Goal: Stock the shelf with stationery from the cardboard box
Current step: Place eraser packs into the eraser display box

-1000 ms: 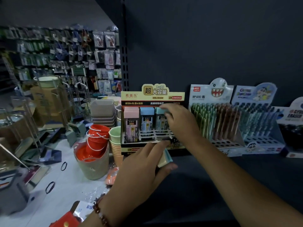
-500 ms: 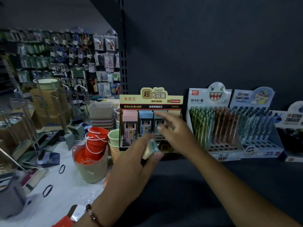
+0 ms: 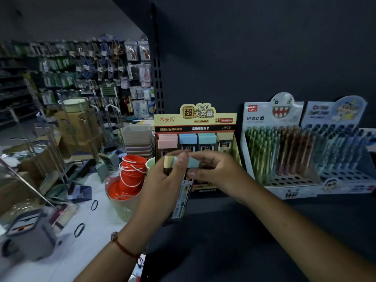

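Matt dark shelf (image 3: 264, 231); glossy printed cardboard display box (image 3: 195, 121).

Both hands meet in the middle, in front of a yellow display box (image 3: 195, 127) of pencil lead cases on the dark shelf (image 3: 264, 231). The left hand (image 3: 162, 180) holds a few lead cases (image 3: 182, 196); their pastel tops poke up and one long case hangs down. The right hand (image 3: 213, 171) pinches the blue-topped case at its top. At 3 o'clock stand two pen boxes (image 3: 284, 155). At 9 o'clock sit red buckets (image 3: 132, 171) in a basket.
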The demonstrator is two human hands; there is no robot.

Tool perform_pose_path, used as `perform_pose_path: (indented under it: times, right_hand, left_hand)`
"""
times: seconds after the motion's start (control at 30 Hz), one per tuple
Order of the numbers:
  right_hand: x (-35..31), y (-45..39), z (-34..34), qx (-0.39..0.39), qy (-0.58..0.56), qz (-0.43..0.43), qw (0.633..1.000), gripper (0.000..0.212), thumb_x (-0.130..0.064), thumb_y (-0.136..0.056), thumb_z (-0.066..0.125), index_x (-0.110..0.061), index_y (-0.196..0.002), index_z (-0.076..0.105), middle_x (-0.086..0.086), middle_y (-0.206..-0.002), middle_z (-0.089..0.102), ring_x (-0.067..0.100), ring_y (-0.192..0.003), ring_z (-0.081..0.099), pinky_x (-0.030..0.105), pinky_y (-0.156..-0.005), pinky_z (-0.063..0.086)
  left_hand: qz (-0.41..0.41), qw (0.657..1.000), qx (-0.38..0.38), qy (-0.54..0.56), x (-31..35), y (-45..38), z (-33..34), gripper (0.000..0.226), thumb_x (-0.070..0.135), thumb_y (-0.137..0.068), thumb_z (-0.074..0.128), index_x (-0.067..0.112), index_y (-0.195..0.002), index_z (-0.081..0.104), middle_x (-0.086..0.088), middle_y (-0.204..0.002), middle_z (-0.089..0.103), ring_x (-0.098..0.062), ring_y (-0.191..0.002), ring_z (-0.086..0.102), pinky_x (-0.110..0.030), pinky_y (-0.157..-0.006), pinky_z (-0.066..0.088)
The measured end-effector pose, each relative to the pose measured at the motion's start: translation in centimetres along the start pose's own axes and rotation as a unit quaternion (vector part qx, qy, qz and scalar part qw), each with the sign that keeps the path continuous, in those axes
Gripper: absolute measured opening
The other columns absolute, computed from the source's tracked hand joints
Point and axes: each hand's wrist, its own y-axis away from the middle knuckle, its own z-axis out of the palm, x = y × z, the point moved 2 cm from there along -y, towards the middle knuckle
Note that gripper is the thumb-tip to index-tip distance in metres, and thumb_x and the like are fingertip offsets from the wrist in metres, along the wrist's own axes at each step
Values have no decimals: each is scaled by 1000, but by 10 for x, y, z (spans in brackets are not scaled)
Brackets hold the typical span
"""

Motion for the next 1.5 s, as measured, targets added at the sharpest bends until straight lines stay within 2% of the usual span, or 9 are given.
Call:
perform_pose_path:
  times: [0.13, 0.27, 0.37, 0.53, 0.67, 0.9, 1.0, 1.2, 1.5]
  right_hand:
    - [-4, -1, -8, 33, -28, -6, 999, 30, -12, -82, 76, -26, -108, 71, -2, -102, 74, 7, -91, 70, 21, -72, 55]
    - [-12, 0, -37, 144, -48, -42, 987, 28, -12, -86, 71, -34, -103, 71, -3, -98, 74, 15, -88, 72, 27, -71, 59]
    - [-15, 1, -53, 229, -20, -103, 968, 29, -10, -90, 67, -35, -105, 70, -3, -101, 74, 13, -91, 72, 28, -75, 59]
    - [-1, -2, -54, 225, 122, -139, 957, 30, -16, -94, 64, -31, -119, 67, -10, -114, 69, 4, -104, 66, 28, -87, 55]
    - [7, -6, -48, 194, 202, -144, 949, 32, -13, -94, 63, -30, -120, 68, -13, -107, 66, 0, -93, 62, 17, -76, 50]
    - [11, -8, -43, 176, 213, -140, 951, 32, -12, -92, 65, -29, -119, 69, -23, -109, 63, -6, -103, 60, 9, -87, 47]
    - [12, -11, -39, 163, 211, -137, 954, 31, -12, -92, 64, -30, -118, 69, -27, -107, 60, -5, -102, 60, 11, -86, 49]
    - [21, -17, -42, 198, 200, -98, 954, 30, -15, -94, 63, -32, -118, 64, -9, -104, 69, -1, -94, 65, 21, -77, 55]
    - [25, -28, -37, 242, 360, -119, 893, 22, -17, -93, 65, -18, -114, 68, -12, -105, 52, 7, -92, 55, 32, -84, 53]
  left_hand:
    - [33, 998, 13, -52, 13, 4, -4, 41, 56, -89, 38, 30, -102, 67, 22, -84, 69, 4, -76, 64, -7, -58, 43]
    - [80, 978, 7, -193, 11, 8, -17, 35, 63, -89, 34, 38, -101, 56, 15, -72, 64, -2, -68, 62, -17, -55, 45]
    - [175, 915, -37, -361, 3, 10, -20, 48, 63, -95, 25, 33, -118, 53, 15, -72, 61, -1, -58, 54, -16, -50, 33]
    - [288, 848, -68, -440, -4, 17, -14, 54, 61, -99, 24, 23, -120, 56, 6, -90, 70, -11, -64, 63, -24, -49, 46]
    - [297, 848, -84, -431, -13, 19, -11, 57, 63, -99, 27, 23, -126, 56, 4, -101, 70, -15, -78, 67, -28, -57, 54]
    - [294, 849, -90, -431, -15, 22, -9, 59, 65, -96, 32, 22, -126, 60, 5, -104, 71, -14, -83, 68, -26, -60, 55]
    - [301, 849, -96, -425, -15, 23, -9, 57, 64, -97, 34, 22, -125, 59, 4, -106, 71, -15, -83, 68, -27, -61, 55]
    - [292, 848, -109, -428, -13, 25, -8, 59, 66, -96, 31, 23, -125, 60, 6, -108, 71, -13, -85, 68, -23, -63, 51]
    - [298, 850, -121, -418, -14, 26, -5, 56, 66, -96, 34, 26, -125, 59, 9, -96, 70, -10, -76, 66, -27, -57, 52]
